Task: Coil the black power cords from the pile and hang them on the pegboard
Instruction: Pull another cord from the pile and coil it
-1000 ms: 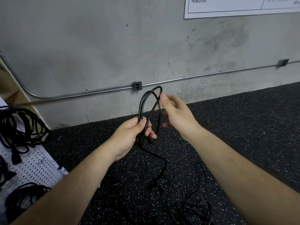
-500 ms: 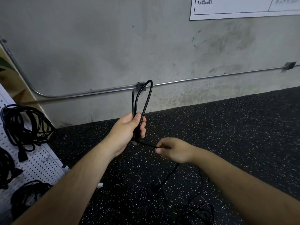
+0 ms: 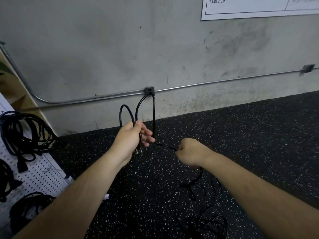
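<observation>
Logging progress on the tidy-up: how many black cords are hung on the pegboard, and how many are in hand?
Hung on the pegboard: 3 (upper bundle, middle bundle, lower bundle)
In hand: 1 (power cord, held by left hand and right hand)
Total: 4
The floor tangle is too jumbled to count.

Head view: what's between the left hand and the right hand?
A short stretch of the black power cord runs from the left hand to the right hand, above the speckled floor. Nothing else there, in the head view.
</observation>
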Motion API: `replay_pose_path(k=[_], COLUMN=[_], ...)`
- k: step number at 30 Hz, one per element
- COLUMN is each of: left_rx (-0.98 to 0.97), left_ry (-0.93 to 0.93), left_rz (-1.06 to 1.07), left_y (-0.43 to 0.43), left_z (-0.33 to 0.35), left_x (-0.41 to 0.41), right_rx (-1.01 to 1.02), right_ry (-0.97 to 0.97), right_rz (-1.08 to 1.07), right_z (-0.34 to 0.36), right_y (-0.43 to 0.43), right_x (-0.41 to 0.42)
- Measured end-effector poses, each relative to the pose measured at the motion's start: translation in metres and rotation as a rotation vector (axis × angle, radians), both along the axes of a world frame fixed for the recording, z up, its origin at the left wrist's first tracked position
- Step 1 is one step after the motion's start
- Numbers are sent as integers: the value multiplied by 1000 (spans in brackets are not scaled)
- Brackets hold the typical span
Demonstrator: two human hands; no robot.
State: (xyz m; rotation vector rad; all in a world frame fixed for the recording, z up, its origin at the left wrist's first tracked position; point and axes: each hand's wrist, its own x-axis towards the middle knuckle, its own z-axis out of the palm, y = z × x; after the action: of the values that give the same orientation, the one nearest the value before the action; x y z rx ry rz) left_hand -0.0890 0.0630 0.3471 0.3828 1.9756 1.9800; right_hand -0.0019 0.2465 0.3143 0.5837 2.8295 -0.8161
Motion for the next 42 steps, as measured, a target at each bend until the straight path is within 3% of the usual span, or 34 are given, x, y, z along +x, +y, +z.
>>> replay_pose_path(k=[4, 11, 14, 19, 21, 24, 29, 33, 37, 42], left_rx=[-5, -334, -398, -178, -134, -165, -267, -286, -115, 119], left_ry=[57, 361, 406, 184, 126, 195, 355, 459, 314, 78], left_rz=[-104, -209, -298, -466, -463, -468, -460, -370, -373, -446], left_y=[8, 5, 3, 8, 9, 8, 7, 8, 5, 9], left_z=[-6, -12, -10, -6, -2, 1, -6, -2, 0, 6], left_x=[5, 4, 7, 16, 20, 25, 27, 27, 24, 33], right_rx=[135, 301, 374, 483, 362, 98, 52, -116, -239, -25], right_ry=[93, 392, 583, 881, 844, 748, 661, 636, 685, 764], right_rz=[181, 484, 441, 249, 173, 117, -28, -108, -72, 104], right_z=[18, 52, 58, 65, 69, 76, 71, 73, 70, 58], right_y=[-18, -21, -14, 3, 7, 9, 5, 7, 12, 17], right_x=[5, 26, 27, 24, 24, 27, 21, 18, 18, 15])
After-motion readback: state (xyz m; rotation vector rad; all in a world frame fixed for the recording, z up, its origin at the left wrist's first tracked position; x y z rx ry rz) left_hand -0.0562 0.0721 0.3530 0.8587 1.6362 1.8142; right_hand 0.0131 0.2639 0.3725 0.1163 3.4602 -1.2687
